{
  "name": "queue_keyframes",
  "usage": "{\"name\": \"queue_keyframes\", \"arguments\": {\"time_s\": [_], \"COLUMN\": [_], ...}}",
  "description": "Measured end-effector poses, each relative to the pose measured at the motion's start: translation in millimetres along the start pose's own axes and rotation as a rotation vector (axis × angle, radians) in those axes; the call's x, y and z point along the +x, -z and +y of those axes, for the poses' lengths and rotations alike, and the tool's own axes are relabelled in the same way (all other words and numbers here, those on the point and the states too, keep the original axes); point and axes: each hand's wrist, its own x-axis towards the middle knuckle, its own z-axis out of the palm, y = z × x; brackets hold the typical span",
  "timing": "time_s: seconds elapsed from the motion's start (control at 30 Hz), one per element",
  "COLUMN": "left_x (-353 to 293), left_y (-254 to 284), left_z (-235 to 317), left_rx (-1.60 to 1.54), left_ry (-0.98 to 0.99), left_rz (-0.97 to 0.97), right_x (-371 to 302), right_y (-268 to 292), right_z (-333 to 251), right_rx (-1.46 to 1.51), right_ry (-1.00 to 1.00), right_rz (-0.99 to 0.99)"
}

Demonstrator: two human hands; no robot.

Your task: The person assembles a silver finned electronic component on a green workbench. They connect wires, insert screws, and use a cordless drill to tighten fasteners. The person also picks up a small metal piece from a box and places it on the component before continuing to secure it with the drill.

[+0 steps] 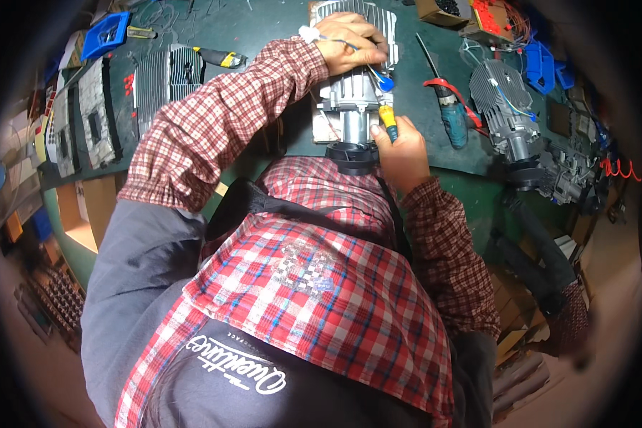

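Note:
A silver finned motor housing point(349, 89) with a metal cylinder and black round base point(352, 157) lies on the bench in front of me. My left hand point(349, 44) rests over its finned far part, fingers bent round it. A thin wire with a white connector point(309, 33) crosses the back of that hand. Just below the fingers is a blue round piece point(385, 84) on a wire. My right hand point(404, 148) is closed on a yellow-and-dark tool handle point(388, 121), upright beside the housing; its working end cannot be made out.
On the right lie a teal power screwdriver point(452, 118) with a red strap and another finned motor point(503, 100). Left are a finned housing point(167, 82), a yellow-and-black tool point(221, 57) and a blue bin point(105, 34). Boxes of red parts point(486, 18) stand far right.

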Motion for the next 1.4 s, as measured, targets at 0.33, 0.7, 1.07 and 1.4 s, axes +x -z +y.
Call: {"name": "queue_keyframes", "arguments": {"time_s": [0.33,0.7,1.07,1.4], "left_x": [25.7,1.2,7.3,-59.2], "left_y": [35.5,-1.3,15.0,-20.8], "left_z": [51.4,9.7,26.9,141.4], "left_rx": [0.007,0.073,0.046,-0.126], "left_ry": [0.271,0.067,0.176,0.482], "left_rz": [-0.015,-0.081,0.199,0.166], "right_x": [-3.1,-10.9,-20.2,17.8], "right_y": [6.6,23.6,79.7,88.0], "right_z": [-36.4,-25.1,14.2,-3.6], "right_rx": [-0.521,-0.596,-0.241,-0.323], "right_ry": [-0.014,0.087,0.086,0.309], "right_rz": [-0.094,-0.074,-0.272,-0.166]}}
